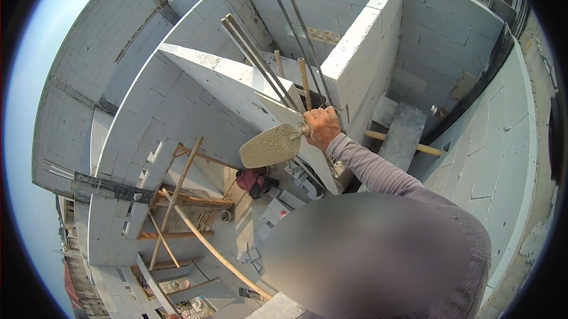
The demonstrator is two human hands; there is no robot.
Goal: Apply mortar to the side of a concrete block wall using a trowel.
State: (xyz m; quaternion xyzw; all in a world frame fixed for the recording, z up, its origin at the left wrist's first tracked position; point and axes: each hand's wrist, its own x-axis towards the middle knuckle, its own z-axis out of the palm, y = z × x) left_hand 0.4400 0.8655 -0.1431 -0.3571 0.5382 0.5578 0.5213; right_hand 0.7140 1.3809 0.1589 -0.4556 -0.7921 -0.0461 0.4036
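My right hand [323, 127] is closed around the handle of a trowel [271, 146], its arm reaching in from the lower right in a grey-purple sleeve. Dried or wet mortar coats the trowel's broad, rounded blade, which points left over the drop to the floor below. Just beyond the hand, steel reinforcing bars [255, 58] rise from the gap where two block walls meet. A pale board [307, 153] stands on edge below the hand and partly behind the trowel. I do not see my left hand; a blurred oval covers the lower middle of the picture.
A light block partition [364, 47] stands at the right of the bars, another wall top [228, 67] at their left. Far below, a person in red [251, 181] bends near scattered blocks [275, 209] and a bucket [225, 216]. Wooden scaffold poles [216, 251] lean at the lower left.
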